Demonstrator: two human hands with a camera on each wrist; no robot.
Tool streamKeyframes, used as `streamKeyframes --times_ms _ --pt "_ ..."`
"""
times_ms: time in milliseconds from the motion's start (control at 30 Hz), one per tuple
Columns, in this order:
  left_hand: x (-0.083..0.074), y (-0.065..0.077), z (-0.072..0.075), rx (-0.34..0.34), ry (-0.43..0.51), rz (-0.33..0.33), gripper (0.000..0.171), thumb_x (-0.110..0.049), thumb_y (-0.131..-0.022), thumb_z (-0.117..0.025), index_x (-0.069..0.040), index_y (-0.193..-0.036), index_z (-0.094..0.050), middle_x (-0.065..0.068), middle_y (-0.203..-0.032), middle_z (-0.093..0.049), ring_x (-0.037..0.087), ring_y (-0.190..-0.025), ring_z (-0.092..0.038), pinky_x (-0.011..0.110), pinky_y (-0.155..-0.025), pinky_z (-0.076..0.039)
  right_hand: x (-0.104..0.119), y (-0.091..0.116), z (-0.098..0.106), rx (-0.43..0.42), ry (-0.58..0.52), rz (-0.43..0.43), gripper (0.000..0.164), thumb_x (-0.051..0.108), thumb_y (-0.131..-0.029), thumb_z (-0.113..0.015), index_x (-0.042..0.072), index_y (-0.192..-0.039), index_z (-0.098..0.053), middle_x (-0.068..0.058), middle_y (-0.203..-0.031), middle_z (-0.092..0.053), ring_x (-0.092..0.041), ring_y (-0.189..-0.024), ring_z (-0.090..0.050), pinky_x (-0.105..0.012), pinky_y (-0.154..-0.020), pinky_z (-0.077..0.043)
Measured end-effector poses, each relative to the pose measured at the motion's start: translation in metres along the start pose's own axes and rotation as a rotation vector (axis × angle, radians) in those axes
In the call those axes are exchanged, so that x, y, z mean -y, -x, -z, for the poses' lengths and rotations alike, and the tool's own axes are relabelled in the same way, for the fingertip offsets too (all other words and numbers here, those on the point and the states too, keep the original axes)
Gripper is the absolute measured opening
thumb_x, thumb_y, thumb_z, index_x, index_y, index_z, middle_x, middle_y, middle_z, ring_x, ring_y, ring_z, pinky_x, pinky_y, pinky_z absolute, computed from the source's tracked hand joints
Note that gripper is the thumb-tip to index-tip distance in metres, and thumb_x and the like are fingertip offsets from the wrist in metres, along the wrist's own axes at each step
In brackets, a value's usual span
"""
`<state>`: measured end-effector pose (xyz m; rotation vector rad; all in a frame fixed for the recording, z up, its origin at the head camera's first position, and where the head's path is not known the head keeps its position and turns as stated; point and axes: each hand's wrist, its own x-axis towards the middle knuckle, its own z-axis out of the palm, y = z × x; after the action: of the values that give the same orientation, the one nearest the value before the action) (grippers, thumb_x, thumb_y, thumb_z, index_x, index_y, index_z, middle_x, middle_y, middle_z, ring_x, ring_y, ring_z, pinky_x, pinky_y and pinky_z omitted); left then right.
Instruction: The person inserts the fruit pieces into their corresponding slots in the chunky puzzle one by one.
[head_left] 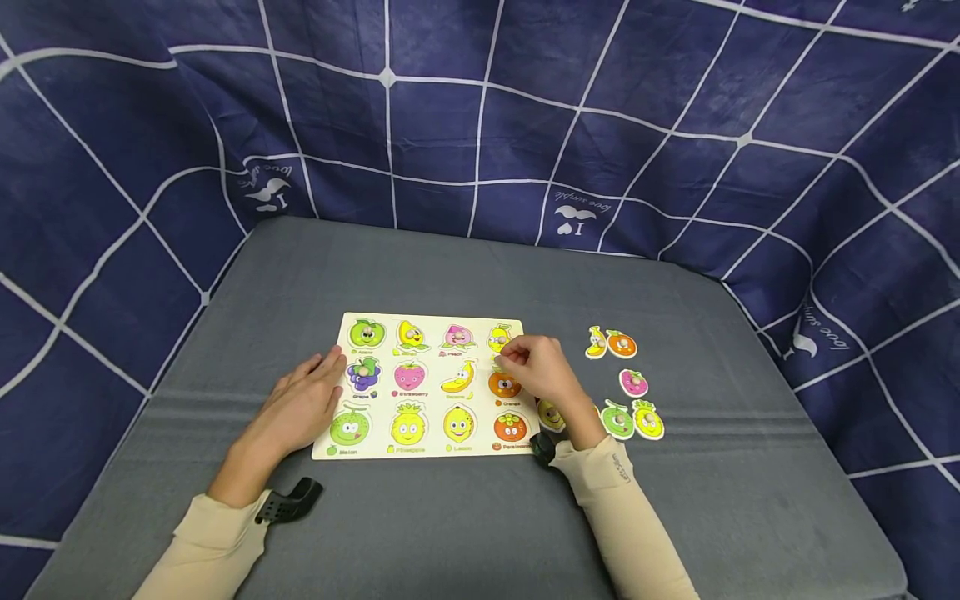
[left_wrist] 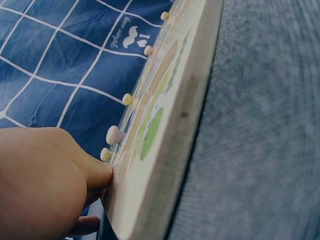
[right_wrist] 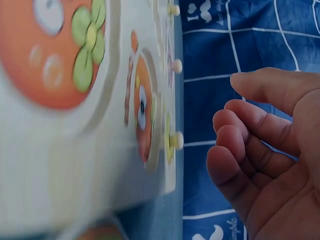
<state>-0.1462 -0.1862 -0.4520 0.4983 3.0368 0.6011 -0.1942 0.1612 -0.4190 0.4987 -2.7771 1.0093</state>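
A cream wooden fruit puzzle board (head_left: 435,427) lies on the grey table. My left hand (head_left: 300,404) rests along its left edge, fingers extended; in the left wrist view its thumb (left_wrist: 95,172) touches the board's corner. Knobbed apple (head_left: 367,333), mango (head_left: 410,335), peach (head_left: 458,337), pear (head_left: 498,337) and grape (head_left: 363,375) pieces sit in their places. My right hand (head_left: 546,367) hovers over the board's right side near the pear. The right wrist view shows its fingers (right_wrist: 225,165) loosely bent, thumb apart, nothing held.
Right of the board lie loose banana (head_left: 596,342), orange (head_left: 622,344), pink (head_left: 633,383), green melon (head_left: 617,420) and pineapple (head_left: 648,420) pieces. A yellow piece (head_left: 550,416) is partly behind the right forearm. A blue checked cloth (head_left: 442,125) hangs behind the table.
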Motion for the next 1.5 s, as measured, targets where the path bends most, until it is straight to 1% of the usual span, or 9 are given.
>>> streamKeyframes --times_ms 333,600,1067,1133,1233,1267,1367,1467,1500 --pt "0.0 0.0 0.0 0.013 0.005 0.012 0.05 -0.01 -0.093 -0.046 0.006 -0.138 -0.033 0.022 -0.145 -0.026 0.046 -0.128 -0.023 0.064 -0.094 -0.02 -0.023 0.011 0.019 -0.02 0.033 -0.074 0.01 0.019 -0.08 -0.07 0.01 -0.077 -0.069 0.005 -0.063 -0.059 -0.01 -0.054 -0.051 -0.024 -0.049 -0.043" --pt "0.001 -0.001 -0.001 0.016 0.006 0.004 0.049 -0.011 -0.094 -0.046 0.005 -0.139 -0.033 0.021 -0.146 -0.025 0.046 -0.129 -0.023 0.064 -0.094 -0.02 -0.033 0.018 0.036 -0.03 0.034 -0.123 0.013 0.022 -0.082 -0.069 0.009 -0.081 -0.069 0.002 -0.067 -0.059 -0.014 -0.057 -0.051 -0.027 -0.05 -0.043" --pt "0.0 -0.001 -0.001 0.016 0.0 0.001 0.049 -0.012 -0.094 -0.046 0.005 -0.138 -0.034 0.021 -0.145 -0.026 0.045 -0.129 -0.023 0.063 -0.094 -0.02 -0.054 0.027 0.062 -0.103 0.08 -0.12 0.014 0.02 -0.081 -0.07 0.007 -0.081 -0.069 0.0 -0.066 -0.06 -0.014 -0.057 -0.051 -0.025 -0.05 -0.041" --pt "0.0 -0.001 -0.001 0.014 -0.004 0.001 0.049 -0.012 -0.094 -0.046 0.005 -0.138 -0.034 0.021 -0.145 -0.026 0.045 -0.129 -0.024 0.063 -0.094 -0.021 -0.058 0.029 0.064 -0.108 0.089 -0.126 0.014 0.02 -0.081 -0.07 0.006 -0.081 -0.069 0.0 -0.066 -0.061 -0.013 -0.057 -0.051 -0.027 -0.052 -0.042" --pt "0.0 -0.001 -0.001 0.014 -0.005 0.001 0.049 -0.012 -0.094 -0.046 0.005 -0.138 -0.034 0.021 -0.145 -0.026 0.045 -0.129 -0.024 0.063 -0.094 -0.021 -0.062 0.032 0.068 -0.124 0.107 -0.137 0.014 0.021 -0.081 -0.07 0.006 -0.082 -0.07 0.0 -0.067 -0.062 -0.013 -0.059 -0.053 -0.03 -0.066 -0.039" --pt "0.0 -0.001 -0.001 0.012 -0.004 0.001 0.049 -0.012 -0.094 -0.046 0.005 -0.138 -0.034 0.021 -0.145 -0.026 0.045 -0.129 -0.024 0.063 -0.094 -0.021 -0.064 0.033 0.07 -0.132 0.113 -0.14 0.015 0.021 -0.081 -0.071 0.006 -0.082 -0.07 0.0 -0.066 -0.061 -0.013 -0.059 -0.053 -0.032 -0.066 -0.039" --pt "0.0 0.0 -0.001 0.002 -0.003 -0.006 0.049 -0.011 -0.093 -0.047 0.005 -0.138 -0.035 0.021 -0.145 -0.027 0.045 -0.128 -0.025 0.063 -0.094 -0.022 -0.069 0.035 0.073 -0.164 0.127 -0.14 0.014 0.021 -0.079 -0.073 0.007 -0.081 -0.071 0.0 -0.065 -0.061 -0.012 -0.057 -0.053 -0.03 -0.065 -0.04" --pt "0.0 0.0 -0.002 -0.015 -0.005 -0.018 0.048 -0.01 -0.093 -0.048 0.006 -0.136 -0.036 0.022 -0.144 -0.028 0.046 -0.127 -0.026 0.063 -0.094 -0.022 -0.076 0.038 0.076 -0.184 0.128 -0.147 0.014 0.021 -0.078 -0.074 0.007 -0.079 -0.071 0.0 -0.065 -0.062 -0.012 -0.056 -0.054 -0.025 -0.051 -0.043" --pt "-0.001 0.0 -0.002 -0.019 -0.006 -0.02 0.048 -0.01 -0.092 -0.048 0.006 -0.136 -0.036 0.022 -0.144 -0.029 0.046 -0.127 -0.026 0.062 -0.094 -0.022 -0.078 0.038 0.077 -0.186 0.129 -0.15 0.014 0.021 -0.078 -0.074 0.007 -0.079 -0.071 0.0 -0.065 -0.062 -0.012 -0.056 -0.054 -0.024 -0.05 -0.043"
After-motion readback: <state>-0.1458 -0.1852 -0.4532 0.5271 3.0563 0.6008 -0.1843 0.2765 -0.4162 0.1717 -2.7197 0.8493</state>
